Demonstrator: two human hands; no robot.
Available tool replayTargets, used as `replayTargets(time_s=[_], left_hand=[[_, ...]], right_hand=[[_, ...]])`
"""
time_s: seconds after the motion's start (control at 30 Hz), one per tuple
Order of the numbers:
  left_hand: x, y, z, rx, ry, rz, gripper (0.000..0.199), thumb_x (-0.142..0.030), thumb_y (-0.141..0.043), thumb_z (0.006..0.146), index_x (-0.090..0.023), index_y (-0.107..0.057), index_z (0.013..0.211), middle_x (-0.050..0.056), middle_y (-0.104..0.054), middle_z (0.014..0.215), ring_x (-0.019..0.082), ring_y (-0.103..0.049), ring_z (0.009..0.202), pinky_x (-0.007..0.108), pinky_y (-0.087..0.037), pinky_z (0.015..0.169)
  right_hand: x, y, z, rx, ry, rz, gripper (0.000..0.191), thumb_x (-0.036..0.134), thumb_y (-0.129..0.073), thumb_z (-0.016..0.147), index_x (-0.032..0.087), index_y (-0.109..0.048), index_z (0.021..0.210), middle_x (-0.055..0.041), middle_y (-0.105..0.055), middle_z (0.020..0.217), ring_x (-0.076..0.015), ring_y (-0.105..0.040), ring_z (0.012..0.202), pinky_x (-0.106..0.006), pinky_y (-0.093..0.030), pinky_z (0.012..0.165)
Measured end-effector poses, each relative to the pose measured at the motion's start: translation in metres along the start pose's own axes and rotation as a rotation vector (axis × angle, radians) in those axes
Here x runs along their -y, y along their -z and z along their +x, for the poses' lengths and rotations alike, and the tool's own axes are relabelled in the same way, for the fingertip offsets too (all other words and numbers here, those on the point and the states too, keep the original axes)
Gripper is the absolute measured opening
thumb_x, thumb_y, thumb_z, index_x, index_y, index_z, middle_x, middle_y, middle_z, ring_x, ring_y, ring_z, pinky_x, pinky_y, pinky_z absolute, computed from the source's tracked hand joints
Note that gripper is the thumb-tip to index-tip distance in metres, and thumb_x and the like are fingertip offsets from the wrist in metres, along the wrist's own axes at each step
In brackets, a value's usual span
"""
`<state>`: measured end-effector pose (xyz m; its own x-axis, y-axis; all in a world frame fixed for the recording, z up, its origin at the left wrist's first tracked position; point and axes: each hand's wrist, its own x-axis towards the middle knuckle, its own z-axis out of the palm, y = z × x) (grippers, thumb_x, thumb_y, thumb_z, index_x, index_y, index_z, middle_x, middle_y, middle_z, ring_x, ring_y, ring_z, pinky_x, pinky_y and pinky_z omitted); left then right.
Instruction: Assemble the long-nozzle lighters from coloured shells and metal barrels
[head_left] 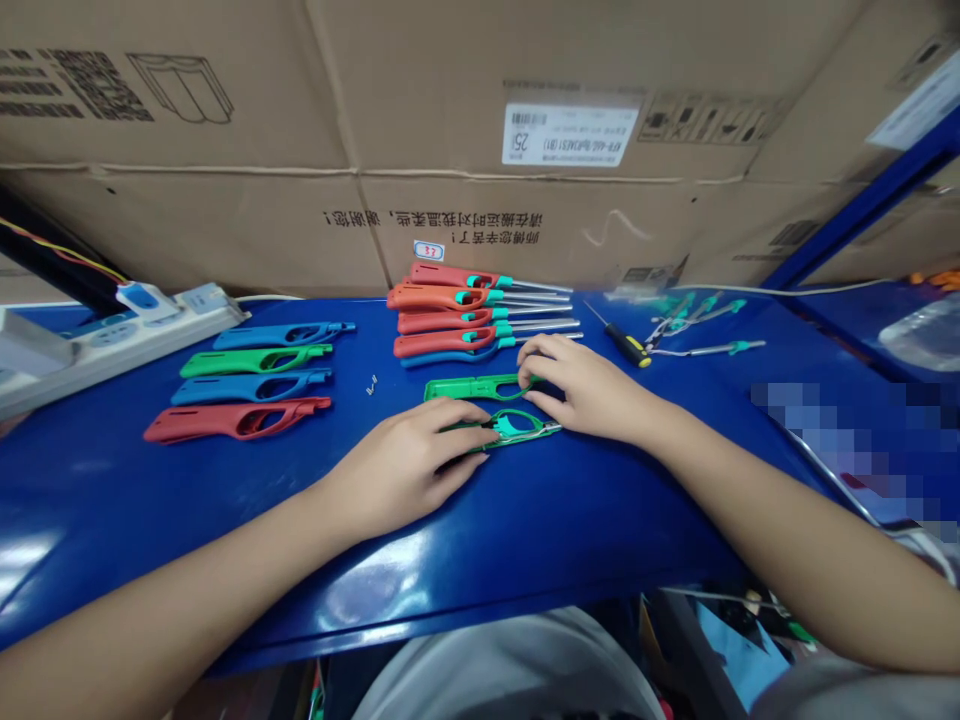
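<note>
My left hand (416, 460) rests on the table with its fingers closed over an opened green lighter body (517, 440). A turquoise trigger (511, 426) and thin metal parts lie inside that body, its rear part hidden under my fingers. Just above it lies a second green lighter shell (469, 387), roughly parallel. My right hand (581, 385) pinches the front end of this shell between thumb and fingers. Two tiny metal pieces (371, 385) lie to the left of the shells.
Behind my hands is a stack of assembled long lighters (442, 320), mostly red. Several coloured shells (240, 418) lie in a column at left, near a power strip (142, 340). A screwdriver (628, 345) and trigger-and-wire parts (694, 312) lie at right. Cardboard boxes (450, 120) wall the back.
</note>
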<state>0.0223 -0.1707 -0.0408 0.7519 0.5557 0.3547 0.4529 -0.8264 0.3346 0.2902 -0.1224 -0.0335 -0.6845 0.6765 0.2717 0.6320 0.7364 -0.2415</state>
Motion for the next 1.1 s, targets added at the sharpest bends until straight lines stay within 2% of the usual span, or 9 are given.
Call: replayTargets(time_s=[0.13,0.3,0.4,0.5,0.6,0.73,0.9,0.97,1.1], left_hand=[[0.000,0.007,0.004,-0.092,-0.014,0.040,0.025,-0.022,-0.058,0.099,-0.021,-0.070,0.120,0.010,-0.069,0.121,0.024,-0.065,0.111,0.040,-0.057,0.095],[0.010,0.015,0.006,-0.195,0.012,0.213,0.038,-0.023,-0.060,0.098,-0.022,-0.060,0.136,0.012,-0.063,0.133,0.030,-0.058,0.125,0.051,-0.050,0.105],[0.016,0.017,0.006,-0.214,0.017,0.241,0.039,-0.025,-0.061,0.098,-0.022,-0.058,0.137,0.012,-0.064,0.132,0.030,-0.060,0.123,0.051,-0.051,0.104],[0.018,0.016,0.005,-0.216,0.017,0.220,0.035,-0.025,-0.059,0.100,-0.021,-0.060,0.134,0.012,-0.067,0.126,0.027,-0.065,0.113,0.047,-0.056,0.098],[0.015,0.014,0.004,-0.203,0.021,0.209,0.032,-0.029,-0.058,0.101,-0.019,-0.062,0.131,0.012,-0.069,0.122,0.027,-0.067,0.110,0.046,-0.058,0.095],[0.011,0.015,0.003,-0.181,0.041,0.208,0.030,-0.033,-0.056,0.101,-0.017,-0.066,0.125,0.012,-0.071,0.118,0.025,-0.070,0.104,0.041,-0.060,0.090],[0.009,0.023,0.003,-0.027,0.051,0.146,0.033,-0.036,-0.054,0.102,-0.016,-0.067,0.124,0.009,-0.071,0.111,0.022,-0.071,0.094,0.036,-0.060,0.083],[0.007,0.027,0.004,0.064,0.068,0.112,0.033,-0.038,-0.054,0.102,-0.018,-0.067,0.124,0.008,-0.071,0.110,0.021,-0.071,0.093,0.035,-0.060,0.082],[0.005,0.031,0.004,0.132,0.097,0.139,0.030,-0.038,-0.055,0.101,-0.021,-0.068,0.121,0.007,-0.070,0.108,0.021,-0.070,0.091,0.034,-0.059,0.080]], right_hand=[[0.003,0.007,-0.001,-0.054,-0.107,0.076,0.006,0.023,-0.059,0.094,0.019,-0.060,0.097,-0.0067,-0.067,0.097,-0.0212,-0.062,0.088,-0.035,-0.049,0.078],[0.009,0.007,0.002,-0.194,-0.290,0.472,0.007,0.023,-0.063,0.089,0.018,-0.059,0.087,-0.0016,-0.062,0.076,-0.0149,-0.059,0.067,-0.030,-0.050,0.064],[0.012,0.008,0.005,-0.110,-0.469,0.791,0.008,0.023,-0.063,0.089,0.018,-0.056,0.087,0.0017,-0.059,0.069,-0.0119,-0.058,0.056,-0.028,-0.052,0.056],[0.013,0.009,0.007,-0.030,-0.548,0.962,0.007,0.022,-0.063,0.090,0.019,-0.057,0.090,0.0030,-0.058,0.069,-0.0093,-0.057,0.052,-0.026,-0.053,0.053],[0.012,0.009,0.005,0.016,-0.468,0.963,0.011,0.021,-0.059,0.092,0.018,-0.059,0.102,0.0021,-0.058,0.078,-0.0083,-0.056,0.054,-0.025,-0.052,0.054],[0.011,0.008,0.000,0.018,-0.196,0.677,0.032,0.032,-0.066,0.091,0.018,-0.062,0.119,0.0005,-0.059,0.085,-0.0123,-0.056,0.072,-0.028,-0.050,0.067],[0.011,0.008,-0.003,0.012,0.022,0.324,0.025,0.020,-0.068,0.086,0.019,-0.065,0.111,-0.0054,-0.064,0.101,-0.0191,-0.061,0.092,-0.033,-0.048,0.082],[0.011,0.008,-0.003,0.031,0.067,0.323,0.023,0.017,-0.067,0.086,0.018,-0.065,0.109,-0.0073,-0.065,0.107,-0.0203,-0.062,0.097,-0.034,-0.048,0.086],[0.014,0.008,-0.002,0.097,0.097,0.366,0.034,0.035,-0.074,0.087,0.019,-0.064,0.115,-0.0073,-0.065,0.107,-0.0201,-0.061,0.097,-0.033,-0.049,0.087]])
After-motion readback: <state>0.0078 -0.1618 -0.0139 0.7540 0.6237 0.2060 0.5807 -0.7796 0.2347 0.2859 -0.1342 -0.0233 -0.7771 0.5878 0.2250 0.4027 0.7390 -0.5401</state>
